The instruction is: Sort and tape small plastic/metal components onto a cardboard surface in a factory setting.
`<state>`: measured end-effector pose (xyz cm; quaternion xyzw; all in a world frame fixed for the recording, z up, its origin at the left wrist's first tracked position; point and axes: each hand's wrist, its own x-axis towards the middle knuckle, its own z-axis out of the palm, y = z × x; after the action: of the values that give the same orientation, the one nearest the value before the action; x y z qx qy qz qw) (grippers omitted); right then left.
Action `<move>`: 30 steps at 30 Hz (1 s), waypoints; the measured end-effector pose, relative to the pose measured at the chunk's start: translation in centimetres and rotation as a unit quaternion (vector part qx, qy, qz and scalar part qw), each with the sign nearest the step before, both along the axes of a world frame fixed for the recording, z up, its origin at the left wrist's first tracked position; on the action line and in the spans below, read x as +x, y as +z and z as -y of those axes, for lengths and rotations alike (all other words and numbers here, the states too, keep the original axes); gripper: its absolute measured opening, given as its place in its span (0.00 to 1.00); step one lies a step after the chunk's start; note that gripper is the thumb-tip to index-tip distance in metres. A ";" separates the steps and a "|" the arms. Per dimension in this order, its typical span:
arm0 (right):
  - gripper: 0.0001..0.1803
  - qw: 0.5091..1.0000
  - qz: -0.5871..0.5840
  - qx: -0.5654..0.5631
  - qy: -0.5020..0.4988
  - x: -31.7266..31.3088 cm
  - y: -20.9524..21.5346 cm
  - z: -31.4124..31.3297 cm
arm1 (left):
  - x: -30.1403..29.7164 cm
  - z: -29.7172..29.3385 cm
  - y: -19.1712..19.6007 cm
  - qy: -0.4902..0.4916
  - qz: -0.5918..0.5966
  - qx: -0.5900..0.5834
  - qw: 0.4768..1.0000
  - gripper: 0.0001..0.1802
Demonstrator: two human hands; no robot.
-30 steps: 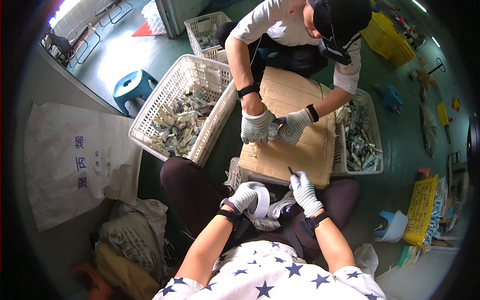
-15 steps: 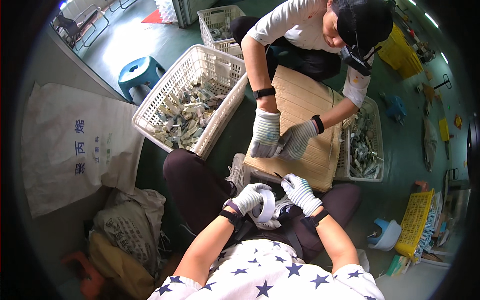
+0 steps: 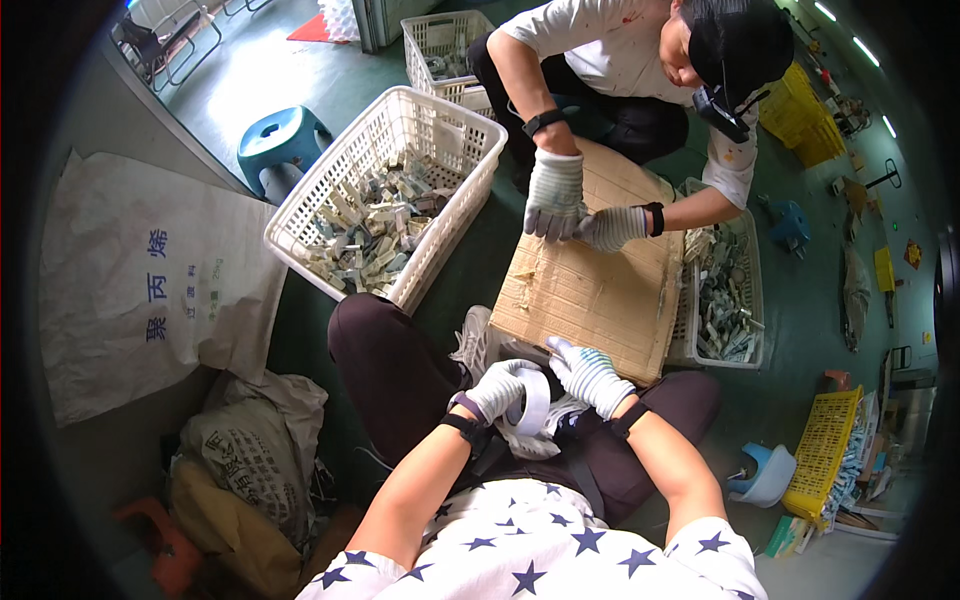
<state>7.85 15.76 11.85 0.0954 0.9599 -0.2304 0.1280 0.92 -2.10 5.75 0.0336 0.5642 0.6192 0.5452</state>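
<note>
Left hand (image 3: 497,388) and right hand (image 3: 588,373): white knit gloves with blue-grey flecking; black wristbands. Roll of tape (image 3: 533,402) in left hand: white. Own shirt (image 3: 540,545): white with dark blue star print. Trousers (image 3: 400,370): dark maroon-brown. Cardboard sheet (image 3: 590,270): tan, plain. Large basket (image 3: 400,190): white lattice; contents grey and cream. Small basket (image 3: 725,300) beside cardboard: white, contents grey. Stool (image 3: 278,145): teal. Sack (image 3: 140,280): off-white with blue print. Floor (image 3: 500,240): dark green. Co-worker's gloves (image 3: 555,195): white, grey-flecked; co-worker's shirt (image 3: 610,45) white. Crate (image 3: 825,455) at right: yellow.
</note>
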 end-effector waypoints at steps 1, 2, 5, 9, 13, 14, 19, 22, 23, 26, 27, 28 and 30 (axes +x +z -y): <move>0.20 1.000 0.023 0.016 0.013 -0.4 0.3 0.3 | 0.0 0.1 -0.2 -0.003 0.003 0.002 1.000 0.21; 0.21 0.998 0.046 0.033 0.025 -0.6 0.4 0.5 | 0.0 0.1 -0.4 -0.005 0.006 0.004 1.000 0.18; 0.22 0.993 0.078 0.075 0.052 -1.0 0.3 0.9 | 0.1 0.0 -0.9 -0.002 0.010 0.009 1.000 0.18; 0.26 0.990 0.060 0.100 0.076 -1.5 -0.1 1.4 | 0.1 -0.2 -1.6 0.003 0.028 0.013 1.000 0.18; 0.28 0.983 0.119 0.114 0.083 -2.9 0.0 1.8 | 0.2 -0.2 -1.6 -0.016 0.024 -0.016 0.999 0.19; 0.28 0.983 0.113 0.117 0.087 -3.0 -0.7 1.6 | 0.2 -0.1 -1.5 -0.043 0.008 -0.036 0.998 0.18; 0.28 0.984 0.118 0.097 0.089 -3.2 -1.0 0.7 | -0.1 0.1 2.2 -0.122 0.000 -0.071 0.990 0.18; 0.32 0.982 0.152 0.070 0.092 -3.7 0.0 0.9 | -0.1 0.2 2.1 -0.129 0.012 -0.076 0.989 0.19; 0.33 0.978 0.175 0.061 0.100 -3.9 0.3 1.0 | 0.0 0.3 1.7 -0.129 0.008 -0.072 0.989 0.19; 0.38 0.969 0.231 0.013 0.086 -4.6 2.3 1.2 | 0.4 0.4 0.8 -0.130 -0.022 -0.068 0.989 0.19; 0.39 0.962 0.260 -0.013 0.077 -4.7 2.8 1.2 | 0.4 0.2 0.9 -0.126 -0.026 -0.067 0.989 0.19; 0.41 0.959 0.273 -0.026 0.066 -4.5 2.6 0.9 | 0.5 0.0 1.4 -0.129 -0.027 -0.088 0.987 0.18; 0.42 0.965 0.250 -0.032 0.067 -4.0 2.4 0.6 | 0.7 -0.2 0.3 -0.133 -0.044 -0.091 0.986 0.17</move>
<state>3.83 15.13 14.21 0.0815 0.8937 -0.2208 0.3820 1.62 -1.90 6.04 0.0861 0.6320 0.4851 0.5982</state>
